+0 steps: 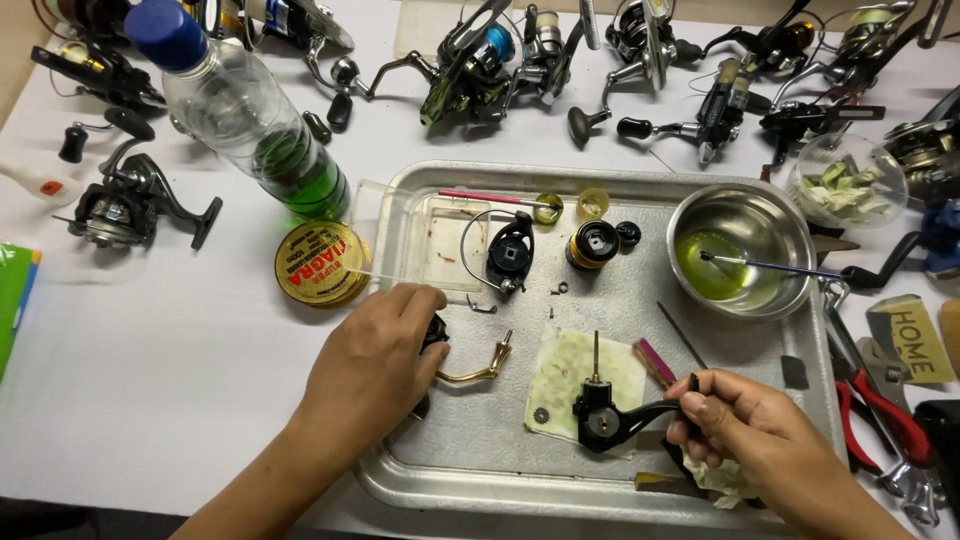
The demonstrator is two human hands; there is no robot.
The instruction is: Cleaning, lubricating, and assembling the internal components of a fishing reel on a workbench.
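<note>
On the left of the dented aluminium tray (610, 505), the left hand (372, 365) lies curled over a small black reel part (434, 332); its fingers are closed around it, though how firmly I cannot tell. From under that hand a slim gold-coloured metal crank arm (480, 370) juts to the right. It looks light and stiff, yet thin enough to bend if levered, so I judge it is better held near the black hub than by its far tip.

Farther back on the tray sits a clear plastic lid (432, 240), with a black reel rotor with a wire bail (508, 255) just to its right, then a black spool wound with yellow line (591, 245).

Near the middle, a stained pale cloth pad (575, 375) lies on the tray, and a black reel body with an upright steel shaft (598, 415) stands on it. This piece looks compact, rigid and fairly dense, probably oily and slippery; the narrow shaft is the delicate part.

Right of it, the right hand (745, 425) pinches the body's black stem (655, 410) between thumb and fingertips, which seems the safest hold.

Far right on the tray is a round steel bowl holding greenish liquid (745, 250).
</note>
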